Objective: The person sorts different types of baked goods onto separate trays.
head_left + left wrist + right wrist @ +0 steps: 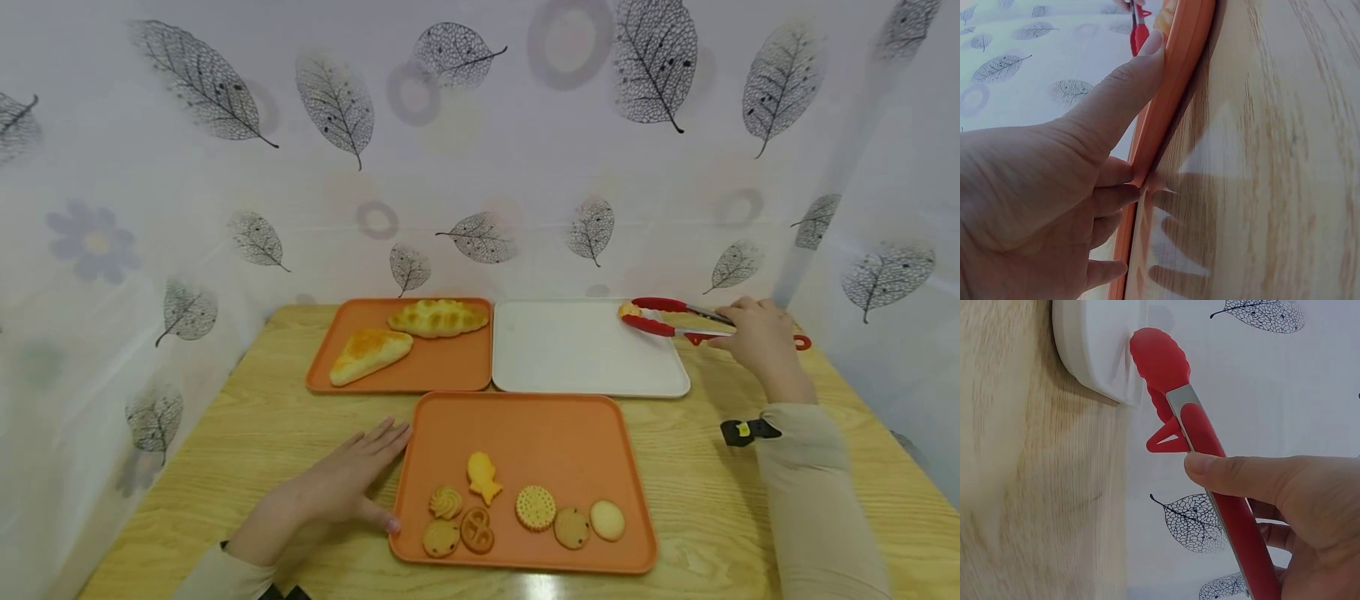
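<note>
Fingers of the left hand point(337, 486) straight, spread, touching the left rim of the near orange tray point(532, 429). Rightward, at the far right of the white tray point(558, 346), we see a small golden cookie point(627, 311) between the heads of the red tongs point(651, 326). Tongs run lengthwise left to right, gripped by the right hand point(761, 342), the nearer; cookie lies left of its fingers.

Pale backdrop point(300, 208) hangs behind the table point(697, 525), which shows light wood grain; dark skeleton leaves point(656, 62), faint rings point(537, 46) and, at far left, a mauve flower point(93, 242) decorate the cloth. The rear-left orange tray point(453, 365) bears two breads: a ridged, tapered loaf point(438, 318) at the back and a triangular, browned pastry point(371, 356) nearer its front left
</note>
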